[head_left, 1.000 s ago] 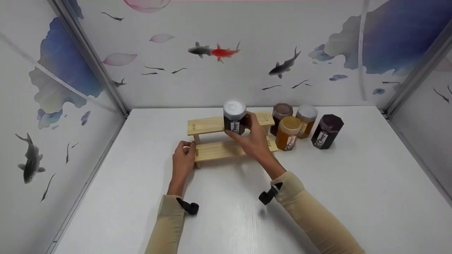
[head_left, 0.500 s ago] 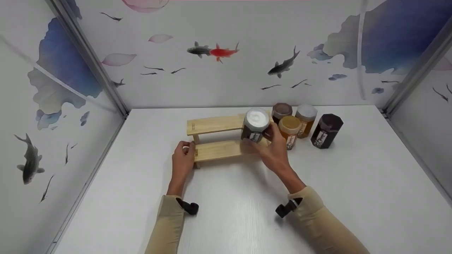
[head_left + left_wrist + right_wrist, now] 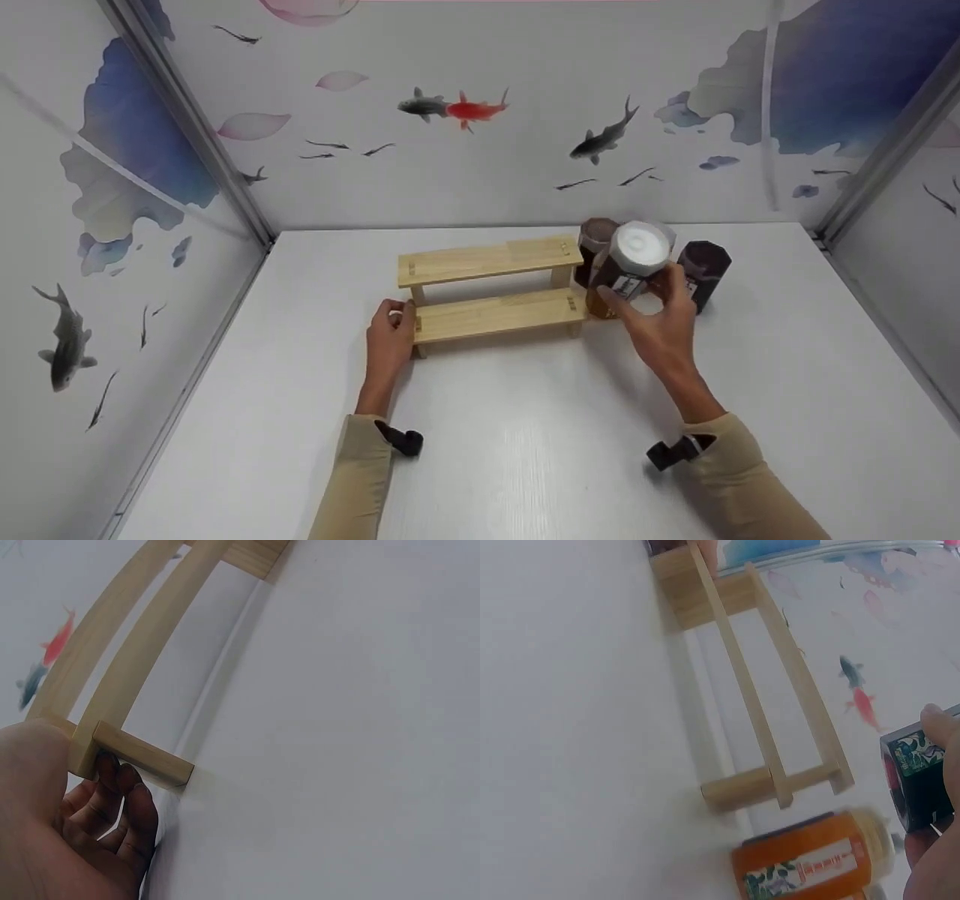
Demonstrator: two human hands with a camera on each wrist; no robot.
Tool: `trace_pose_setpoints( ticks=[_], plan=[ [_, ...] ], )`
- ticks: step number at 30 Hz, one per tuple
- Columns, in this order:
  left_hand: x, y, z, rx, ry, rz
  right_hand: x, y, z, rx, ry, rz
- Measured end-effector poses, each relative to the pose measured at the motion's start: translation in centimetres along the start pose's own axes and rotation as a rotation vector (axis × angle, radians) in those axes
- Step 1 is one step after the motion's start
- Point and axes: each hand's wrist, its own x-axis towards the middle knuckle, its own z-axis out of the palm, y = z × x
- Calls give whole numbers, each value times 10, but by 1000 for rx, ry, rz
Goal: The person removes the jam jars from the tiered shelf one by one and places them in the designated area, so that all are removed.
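My right hand grips a dark jar with a white lid, its thumb and fingers on opposite sides. In the head view the jar overlaps the amber jars behind it, hiding most of them. The right wrist view shows the held jar raised beyond the end of the rack. At the left end of the two-tier wooden rack, my left hand holds the lower shelf. In the left wrist view its fingertips curl under that shelf's end. Both tiers of the rack are bare.
To the right of the rack stand a brown-lidded dark jar, an amber jar and a dark purple jar. They rest on a white table. Behind it rises a white wall painted with fish; side walls flank it.
My right hand has carried the white-lidded dark jar rightward from above the upper shelf to over the other jars. The left hand and the rack have stayed put.
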Motion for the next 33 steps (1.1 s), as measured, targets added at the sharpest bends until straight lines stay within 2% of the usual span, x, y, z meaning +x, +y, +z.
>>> trace_pose_setpoints(
  ticks=[7, 11, 14, 21, 28, 33],
  plan=[
    [1, 0, 1, -4, 1, 4, 2, 13, -36, -80, 109, 74],
    [2, -1, 1, -6, 1, -4, 3, 23, -46, -156, 145, 154],
    [2, -1, 1, -13, 1, -9, 2, 30, -49, -191, 144, 219],
    [2, -1, 2, -13, 2, -2, -3, 48, -48, -278, 60, 337],
    [1, -1, 2, 2, 2, 2, -6, 60, -48, -313, -56, 359],
    [1, -3, 1, -10, -1, -12, -1, 55, -59, -379, -193, 366]
  ],
)
